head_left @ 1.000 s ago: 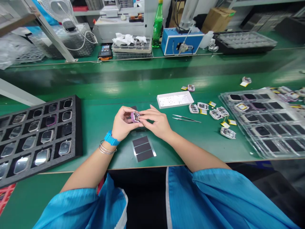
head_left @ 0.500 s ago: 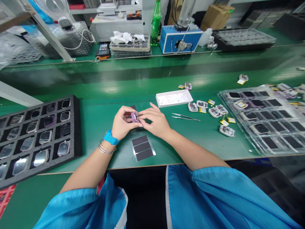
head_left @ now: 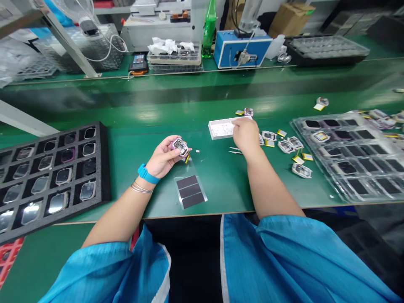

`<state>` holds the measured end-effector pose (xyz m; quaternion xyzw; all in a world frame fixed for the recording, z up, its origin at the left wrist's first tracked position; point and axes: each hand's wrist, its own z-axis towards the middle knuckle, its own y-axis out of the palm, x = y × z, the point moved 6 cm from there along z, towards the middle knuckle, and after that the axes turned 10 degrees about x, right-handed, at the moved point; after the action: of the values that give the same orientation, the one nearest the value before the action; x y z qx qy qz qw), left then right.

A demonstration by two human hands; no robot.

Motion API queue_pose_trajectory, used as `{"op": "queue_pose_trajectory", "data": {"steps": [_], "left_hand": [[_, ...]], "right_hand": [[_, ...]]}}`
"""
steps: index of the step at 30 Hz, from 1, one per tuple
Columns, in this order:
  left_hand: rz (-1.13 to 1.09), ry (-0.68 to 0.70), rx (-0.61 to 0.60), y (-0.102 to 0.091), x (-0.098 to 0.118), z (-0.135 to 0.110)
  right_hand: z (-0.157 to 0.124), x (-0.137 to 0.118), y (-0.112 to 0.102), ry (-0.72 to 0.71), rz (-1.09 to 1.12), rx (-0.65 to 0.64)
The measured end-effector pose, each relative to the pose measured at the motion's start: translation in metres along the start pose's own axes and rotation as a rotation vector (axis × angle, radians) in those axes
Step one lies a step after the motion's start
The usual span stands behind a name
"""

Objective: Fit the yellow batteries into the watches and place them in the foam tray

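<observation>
In my left hand (head_left: pixel 166 156) is an opened smartwatch case (head_left: pixel 180 147) with a purple rim, its inner parts facing up. A yellow strip hangs from the case's lower edge. My right hand (head_left: pixel 246 134) is over the right end of a shallow white box (head_left: pixel 217 131) holding tiny pieces, its fingers curled together; what they pinch, if anything, is hidden. Tweezers (head_left: pixel 235 150) lie partly hidden beneath the right hand. A small white piece (head_left: pixel 197 151) rests on the green bench near the watch case. Closer to me lies a clear sheet with black strips (head_left: pixel 190 192).
On the left stands a black foam tray (head_left: pixel 105 168) of watches. Several opened watch cases (head_left: pixel 286 146) with yellow-edged batteries lie right of the box, beside stacked clear trays (head_left: pixel 328 176). A blue machine (head_left: pixel 225 48) and a green bottle (head_left: pixel 208 31) stand on the back shelf.
My right hand has left the watch case and moved right to the white box. The left hand still holds the case, now tilted face up. A small white piece now shows on the bench.
</observation>
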<state>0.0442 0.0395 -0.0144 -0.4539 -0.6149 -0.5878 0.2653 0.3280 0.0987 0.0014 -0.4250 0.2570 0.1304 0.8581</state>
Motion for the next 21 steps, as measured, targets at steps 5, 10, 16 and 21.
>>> {"op": "queue_pose_trajectory", "data": {"steps": [5, 10, 16, 21], "left_hand": [[-0.001, 0.029, -0.036, 0.002, 0.002, -0.001], [0.038, 0.069, -0.02, 0.001, 0.0, 0.001], [0.095, 0.11, -0.035, 0.002, 0.0, 0.001], [0.106, 0.116, -0.039, 0.002, 0.001, 0.001]], "right_hand": [[-0.037, -0.062, -0.007, -0.118, 0.439, 0.008], [-0.088, -0.121, -0.002, -0.142, 0.73, -0.256], [-0.092, -0.116, 0.002, -0.074, 0.752, -0.258], [-0.091, -0.113, 0.005, -0.064, 0.769, -0.314]]}}
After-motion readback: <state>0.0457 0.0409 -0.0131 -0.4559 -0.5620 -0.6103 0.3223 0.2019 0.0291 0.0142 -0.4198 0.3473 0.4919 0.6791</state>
